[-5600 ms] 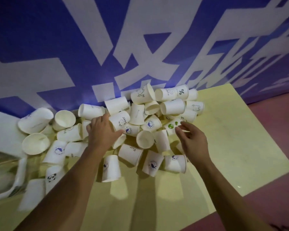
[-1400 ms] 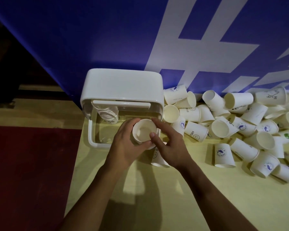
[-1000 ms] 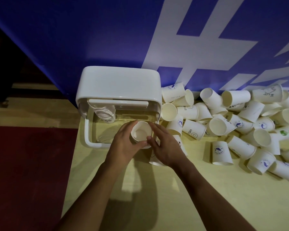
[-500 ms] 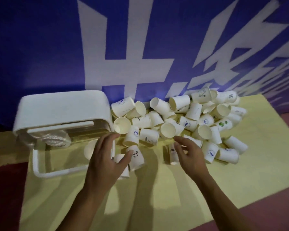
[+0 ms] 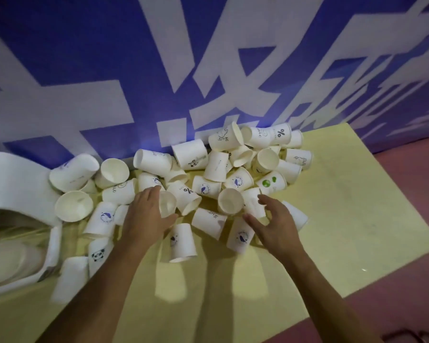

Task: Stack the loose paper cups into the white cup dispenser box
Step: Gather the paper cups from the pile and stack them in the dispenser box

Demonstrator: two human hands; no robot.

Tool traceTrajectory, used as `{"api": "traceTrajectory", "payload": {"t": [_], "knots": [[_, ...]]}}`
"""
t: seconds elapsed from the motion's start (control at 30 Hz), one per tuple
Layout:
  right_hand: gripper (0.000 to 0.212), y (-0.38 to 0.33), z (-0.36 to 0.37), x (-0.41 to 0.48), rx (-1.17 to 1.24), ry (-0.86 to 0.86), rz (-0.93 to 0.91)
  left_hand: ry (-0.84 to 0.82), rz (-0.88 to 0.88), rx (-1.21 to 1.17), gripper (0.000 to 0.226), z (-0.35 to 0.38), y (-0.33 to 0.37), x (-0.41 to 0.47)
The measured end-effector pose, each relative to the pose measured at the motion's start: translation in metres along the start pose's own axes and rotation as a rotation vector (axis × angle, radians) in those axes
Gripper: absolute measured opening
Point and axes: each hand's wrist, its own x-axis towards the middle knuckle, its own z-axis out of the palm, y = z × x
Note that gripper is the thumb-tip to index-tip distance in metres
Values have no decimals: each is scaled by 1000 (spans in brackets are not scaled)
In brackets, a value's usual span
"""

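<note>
Nearest, both bare forearms reach in from the bottom edge across the yellow table [image 5: 332, 219], with red floor [image 5: 394, 305] to the right of it. Half a second ago the hands were just beside the white dispenser box; now they are over the middle of the heap, and the view has swung right. The left hand [image 5: 144, 219] curves around an open-mouthed cup [image 5: 168, 203], thumb on its near side and fingers on its far side. Motion blur hides whether it has actually gripped the cup. The right hand [image 5: 275, 226] is spread, its fingers loosely bent and holding nothing, above a whale-print cup [image 5: 240, 236] lying on its side. Beyond and around the hands, the loose paper cups [image 5: 223, 169] lie in a pile against the back, some upright, most tipped over, none yet nested. A panda-print cup [image 5: 98, 253] sits near left, by the box. The white dispenser box [image 5: 15, 174], whole a moment ago, is now cut off by the left edge. Its inside is smeared, with only a pale rounded shape to make out. Farthest back hangs the blue banner [image 5: 208, 58] with large white characters.
</note>
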Motion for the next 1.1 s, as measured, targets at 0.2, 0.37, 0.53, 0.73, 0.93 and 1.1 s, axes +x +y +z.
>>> {"api": "traceTrajectory", "payload": {"t": [0.2, 0.37, 0.53, 0.73, 0.93, 1.1], "knots": [[110, 11, 7, 36, -227, -124, -117, 81, -87, -69, 79, -1, 8, -4], [107, 6, 25, 52, -331, -123, -225, 186, -151, -291, 80, -21, 25, -26], [93, -1, 34, 58, -366, -121, -248, 341, -104, -432, 73, -41, 24, -56], [72, -6, 38, 50, -380, -28, -317, 395, -243, -612, 72, -62, 3, -85], [78, -34, 29, 23, -264, 66, -340, 404, -275, -693, 63, -91, -43, -113], [72, -93, 50, -25, -182, 109, -423, 394, -247, -726, 60, -124, -93, -152]]}}
